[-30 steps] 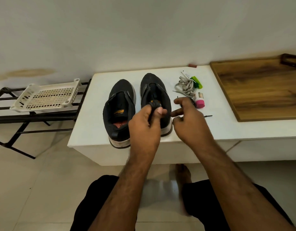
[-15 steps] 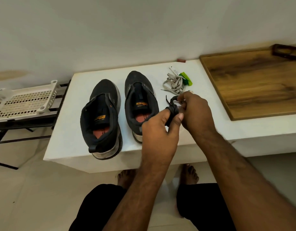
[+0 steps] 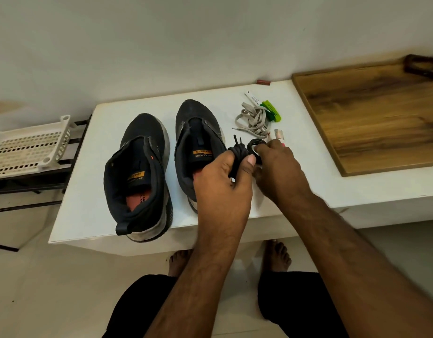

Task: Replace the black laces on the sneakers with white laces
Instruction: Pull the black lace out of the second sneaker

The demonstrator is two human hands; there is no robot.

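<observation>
Two black sneakers stand side by side on the white table (image 3: 93,196), heels toward me: the left sneaker (image 3: 139,172) and the right sneaker (image 3: 196,132), both without laces. My left hand (image 3: 225,181) grips a bundled black lace (image 3: 238,152), its two tips sticking up. My right hand (image 3: 278,169) pinches a second coiled black lace (image 3: 255,143) just right of the bundle, over the table. A loose bunch of white laces (image 3: 253,118) lies farther back.
A green clip (image 3: 271,111), a small white tube (image 3: 252,96) and a pink-capped tube (image 3: 280,134) lie by the white laces. A wooden tray (image 3: 371,118) fills the right. A white plastic basket (image 3: 27,147) sits on a black rack at left. My bare feet are below the table edge.
My hands have moved right, off the right sneaker, to the table beside it. The black lace is now wound into a bundle in my left hand, and my right hand holds a coil.
</observation>
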